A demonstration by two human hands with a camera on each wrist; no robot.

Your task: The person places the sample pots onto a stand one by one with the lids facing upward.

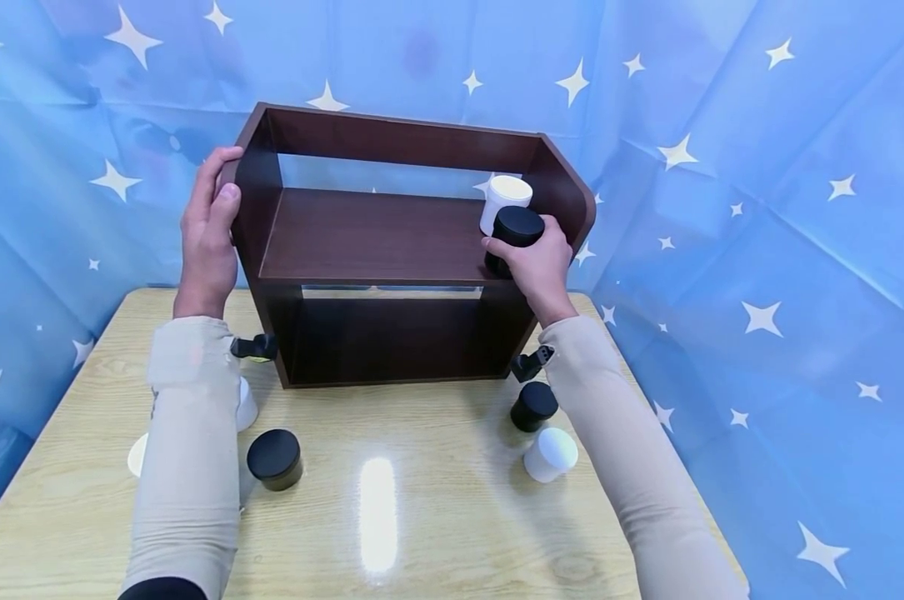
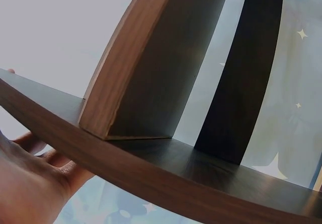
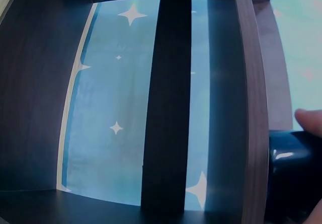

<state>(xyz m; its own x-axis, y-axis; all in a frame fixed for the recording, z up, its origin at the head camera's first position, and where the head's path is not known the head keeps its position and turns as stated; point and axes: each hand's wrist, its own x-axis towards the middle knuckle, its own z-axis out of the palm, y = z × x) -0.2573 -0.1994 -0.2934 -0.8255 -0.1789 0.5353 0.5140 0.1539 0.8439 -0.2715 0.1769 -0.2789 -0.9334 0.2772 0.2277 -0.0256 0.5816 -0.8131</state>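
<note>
A dark brown two-level wooden shelf (image 1: 377, 233) stands on the table. My left hand (image 1: 210, 225) holds its left side panel, thumb in front and fingers toward the back; in the left wrist view the hand (image 2: 35, 183) shows behind the panel edge (image 2: 151, 176). At the right end of the upper level, my right hand (image 1: 540, 262) grips a black round jar (image 1: 519, 225) between thumb and fingers. Just behind that jar, a white jar (image 1: 509, 190) stands on the same level. In the right wrist view, the black jar (image 3: 292, 168) sits beyond the shelf board's edge, the thumb (image 3: 309, 121) against it.
On the table's right side are a black jar (image 1: 534, 406) and a white jar (image 1: 551, 455). Left of centre is another black jar (image 1: 275, 459); white jars (image 1: 247, 407) are partly hidden by the left sleeve. A blue star-patterned curtain (image 1: 759, 250) surrounds the wooden table (image 1: 466, 517).
</note>
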